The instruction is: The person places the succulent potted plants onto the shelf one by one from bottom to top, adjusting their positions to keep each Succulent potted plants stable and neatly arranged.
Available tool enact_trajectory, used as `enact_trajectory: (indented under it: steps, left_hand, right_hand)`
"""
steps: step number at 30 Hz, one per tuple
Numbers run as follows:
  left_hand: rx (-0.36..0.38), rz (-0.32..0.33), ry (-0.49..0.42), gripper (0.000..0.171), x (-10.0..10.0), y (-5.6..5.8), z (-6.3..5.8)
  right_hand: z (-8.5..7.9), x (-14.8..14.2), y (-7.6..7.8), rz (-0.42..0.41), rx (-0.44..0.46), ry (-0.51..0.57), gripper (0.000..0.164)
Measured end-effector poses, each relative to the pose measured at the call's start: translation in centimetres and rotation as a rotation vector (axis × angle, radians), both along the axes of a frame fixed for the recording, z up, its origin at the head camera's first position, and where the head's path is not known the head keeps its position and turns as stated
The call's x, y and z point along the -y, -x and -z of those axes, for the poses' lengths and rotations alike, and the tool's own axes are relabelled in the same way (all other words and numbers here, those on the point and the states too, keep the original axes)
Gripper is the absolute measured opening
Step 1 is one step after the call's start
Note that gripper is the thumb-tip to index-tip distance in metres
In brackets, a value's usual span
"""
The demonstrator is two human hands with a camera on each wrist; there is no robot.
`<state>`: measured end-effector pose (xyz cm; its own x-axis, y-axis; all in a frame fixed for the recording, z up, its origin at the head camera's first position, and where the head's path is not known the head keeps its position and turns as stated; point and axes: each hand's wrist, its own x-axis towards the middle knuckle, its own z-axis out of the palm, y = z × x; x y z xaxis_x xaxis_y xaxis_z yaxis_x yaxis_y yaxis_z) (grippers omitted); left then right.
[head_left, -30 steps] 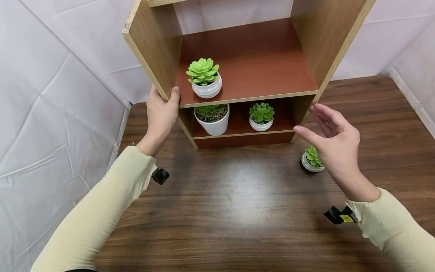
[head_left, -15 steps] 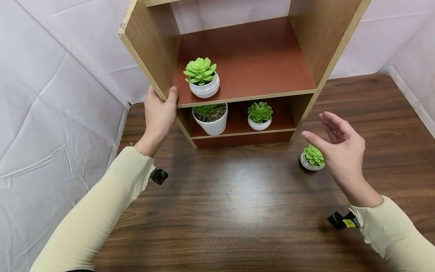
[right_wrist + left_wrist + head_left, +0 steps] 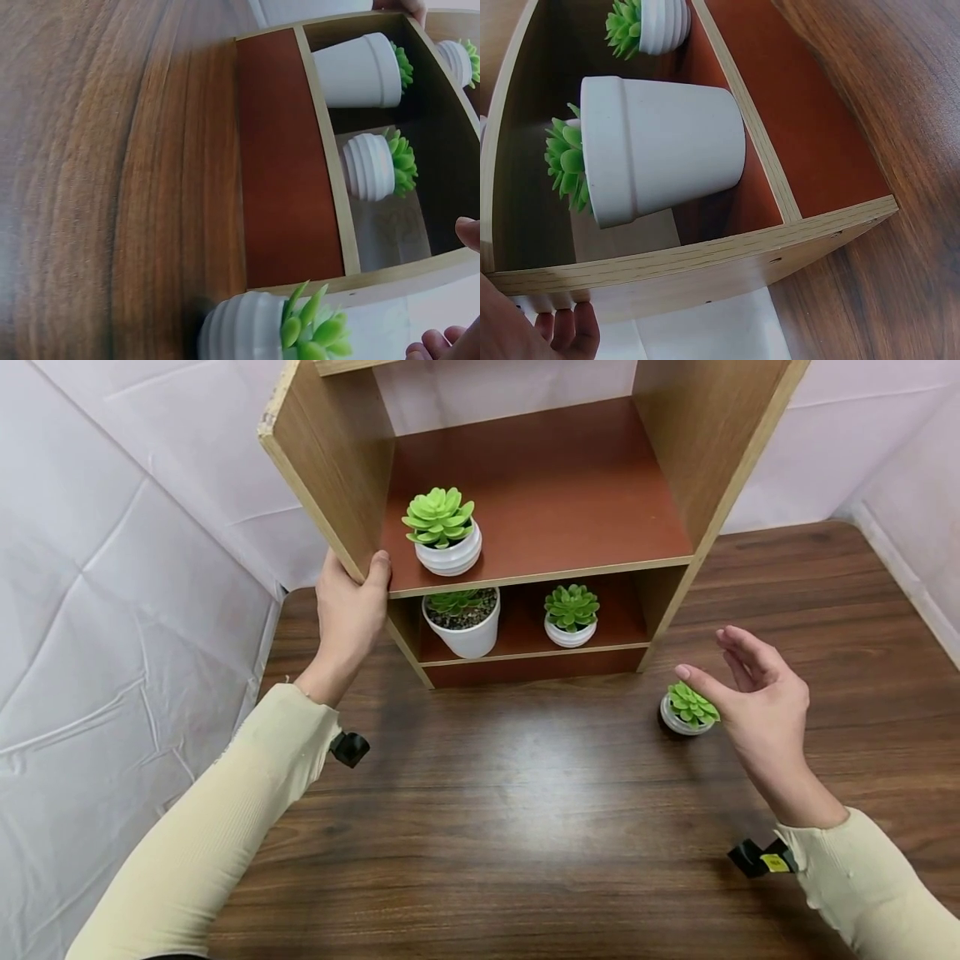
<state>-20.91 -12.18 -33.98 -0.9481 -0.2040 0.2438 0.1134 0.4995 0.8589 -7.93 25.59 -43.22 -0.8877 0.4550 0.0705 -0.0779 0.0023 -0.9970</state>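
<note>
My left hand grips the left side panel of a wooden shelf unit, thumb inside and fingers behind; the left wrist view shows those fingers on the panel's outer face. My right hand is held in the air with thumb and fingers apart, holding nothing. Just left of it, a small potted succulent in a ribbed white pot stands on the table; the right wrist view shows its pot close up. Whether the hand touches it I cannot tell.
Another potted succulent stands at the left of the upper board. Below are a larger white pot with a green plant and a small potted succulent. The brown table meets white sheeting.
My right hand has come away from the shelf's right side, moving down and slightly right beside the succulent on the table. My left hand keeps its grip on the panel.
</note>
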Motion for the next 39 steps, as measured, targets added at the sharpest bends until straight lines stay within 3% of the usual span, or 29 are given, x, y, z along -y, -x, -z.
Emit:
enact_trajectory:
  steps: [9,23,31,39]
  left_hand:
    - [0.010,0.002,0.000,0.031,0.0,0.0,0.0]
    - [0.009,-0.004,0.029,0.032,0.1,0.1,0.0]
    - [0.005,-0.003,0.026,0.031,0.0,0.1,-0.1]
    - [0.014,-0.008,0.026,0.032,0.0,0.1,-0.1]
  right_hand:
    - [1.1,-0.7,-0.6,-0.002,0.060,-0.042,0.063]
    - [3.5,-1.2,-1.2,0.005,0.122,0.059,0.063]
    - [4.6,-1.4,-1.6,0.016,0.168,0.004,0.065]
    - [5.5,-1.4,-1.8,0.024,0.230,-0.128,0.069]
